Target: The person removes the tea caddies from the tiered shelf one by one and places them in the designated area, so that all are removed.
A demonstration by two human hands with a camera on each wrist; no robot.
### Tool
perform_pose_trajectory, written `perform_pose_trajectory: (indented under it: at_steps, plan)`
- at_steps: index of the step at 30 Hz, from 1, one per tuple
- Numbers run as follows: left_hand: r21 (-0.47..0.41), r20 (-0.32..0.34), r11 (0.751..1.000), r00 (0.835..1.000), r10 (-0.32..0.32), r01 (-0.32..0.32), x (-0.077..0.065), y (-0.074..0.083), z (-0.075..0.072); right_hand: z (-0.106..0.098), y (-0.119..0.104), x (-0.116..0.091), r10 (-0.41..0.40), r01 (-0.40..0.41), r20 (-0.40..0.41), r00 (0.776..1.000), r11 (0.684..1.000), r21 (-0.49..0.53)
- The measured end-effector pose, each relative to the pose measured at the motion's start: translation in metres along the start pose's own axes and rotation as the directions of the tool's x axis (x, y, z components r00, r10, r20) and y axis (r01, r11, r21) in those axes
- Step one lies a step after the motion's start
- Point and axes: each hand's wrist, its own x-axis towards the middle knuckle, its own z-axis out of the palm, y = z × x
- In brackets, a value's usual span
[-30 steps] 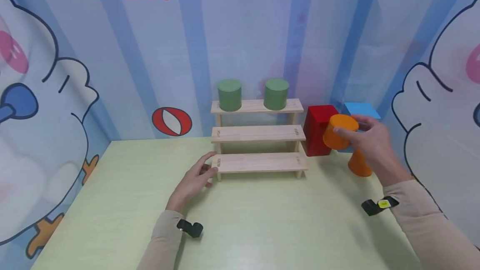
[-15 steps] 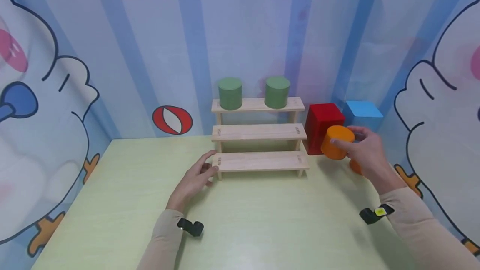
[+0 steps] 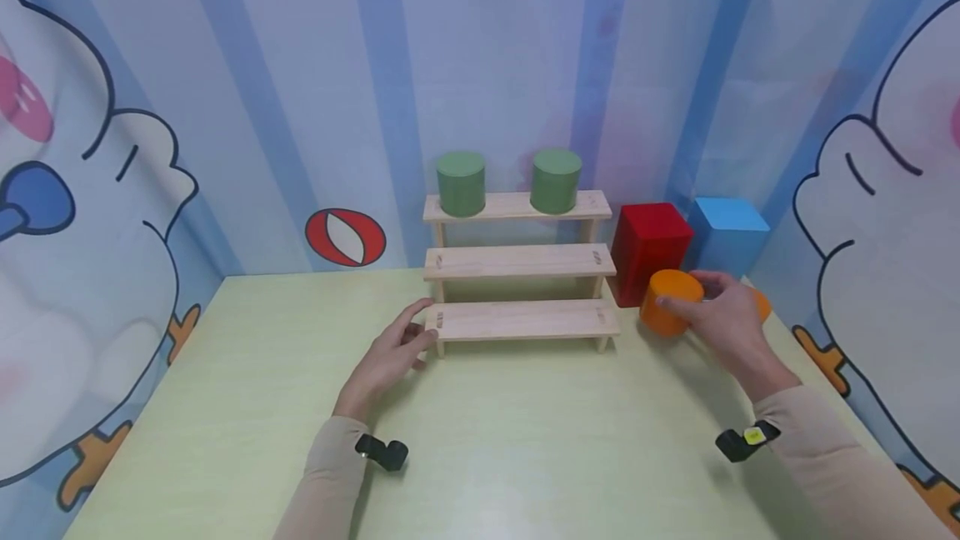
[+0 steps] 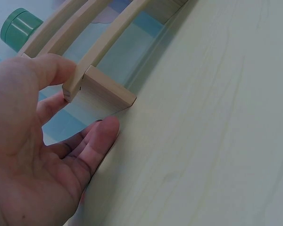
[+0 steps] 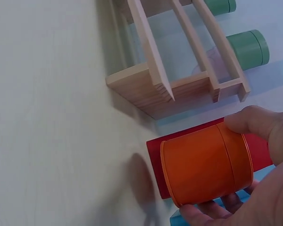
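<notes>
My right hand grips an orange cylinder, thumb on one side and fingers on the other. In the right wrist view, it hangs above the table in front of the red block, its shadow lying off to the side. My left hand is at the left end of a three-tier wooden shelf, its fingers spread loosely. Fingertips touch the end of the lowest plank in the left wrist view. Two green cylinders stand apart on the top tier.
Right of the shelf, the red block stands beside a light blue block. Another orange piece is mostly hidden behind my right hand. A printed cloth backdrop rises behind and at both sides of the pale table.
My right hand has lowered the orange cylinder and drawn it slightly nearer, uncovering more of the blue block. The left hand stays at the shelf's end.
</notes>
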Motion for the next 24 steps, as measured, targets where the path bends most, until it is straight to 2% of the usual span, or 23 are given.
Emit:
perform_pose_trajectory:
  at_steps: [14, 24]
  plan:
    - [0.01, -0.005, 1.0, 1.0, -0.005, 0.005, -0.002, 0.001, 0.0, 0.012, 0.009, 0.0, 0.032, -0.032, -0.007, 0.999, 0.999, 0.016]
    - [0.0, -0.003, 1.0, 1.0, -0.01, 0.01, -0.002, 0.001, 0.0, 0.019, 0.017, 0.003, 0.022, -0.022, -0.005, 1.0, 1.0, -0.006]
